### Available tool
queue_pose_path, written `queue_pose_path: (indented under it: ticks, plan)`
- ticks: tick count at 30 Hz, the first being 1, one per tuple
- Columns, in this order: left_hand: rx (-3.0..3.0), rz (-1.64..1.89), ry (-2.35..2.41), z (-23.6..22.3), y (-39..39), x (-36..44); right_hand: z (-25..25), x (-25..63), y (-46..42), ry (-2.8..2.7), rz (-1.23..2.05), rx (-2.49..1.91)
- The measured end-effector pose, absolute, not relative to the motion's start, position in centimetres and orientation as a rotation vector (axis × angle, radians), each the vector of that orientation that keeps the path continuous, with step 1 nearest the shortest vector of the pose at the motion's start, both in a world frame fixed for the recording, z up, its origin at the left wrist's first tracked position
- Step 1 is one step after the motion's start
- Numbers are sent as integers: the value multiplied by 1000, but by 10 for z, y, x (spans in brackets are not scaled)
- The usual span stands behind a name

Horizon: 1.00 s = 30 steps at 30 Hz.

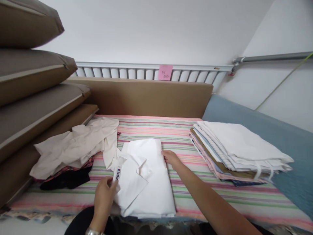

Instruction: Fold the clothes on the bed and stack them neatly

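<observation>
A white shirt (149, 179) lies partly folded on the striped cloth (195, 195) in front of me. My left hand (104, 194) pinches its collar near a printed label strip (117, 173) at the shirt's left side. My right hand (171, 157) rests on the shirt's right edge with its fingers pressed against the fabric.
A loose heap of cream and dark garments (73, 150) lies to the left. A stack of folded clothes (239, 150) sits to the right, partly on a blue mat (288, 147). Brown cushions (34, 98) are stacked at the far left. A brown board (146, 98) and a white rail (137, 70) stand behind.
</observation>
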<state>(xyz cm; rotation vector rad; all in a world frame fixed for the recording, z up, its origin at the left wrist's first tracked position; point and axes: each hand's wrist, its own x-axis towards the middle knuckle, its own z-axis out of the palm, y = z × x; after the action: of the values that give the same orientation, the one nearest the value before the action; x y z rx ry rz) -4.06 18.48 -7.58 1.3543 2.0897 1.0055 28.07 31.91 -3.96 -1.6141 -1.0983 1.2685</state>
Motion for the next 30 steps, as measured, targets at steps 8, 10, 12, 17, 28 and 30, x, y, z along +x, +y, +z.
queue_pose_path:
  ticks: [8,10,12,17,28,30]
  plan:
    - [1288,676,2024,-88,181,-45,-41,252,370,-864,1592,-1433]
    - [1377,664,1991,-79,184,-46,-39,254,371,-812,1575,-1393]
    - [1479,652,1993,-58,193,-46,-35,266,363,-755,1537,-1347]
    - [1729,689,1990,18,268,-25,-28,326,281,-574,1412,-1288]
    - [1220,1114,1969,-32,261,24,-89,460,89,-627,1389,-1801]
    - [1058,1090,1917,-48,236,22,-81,471,108,-716,1244,-1794]
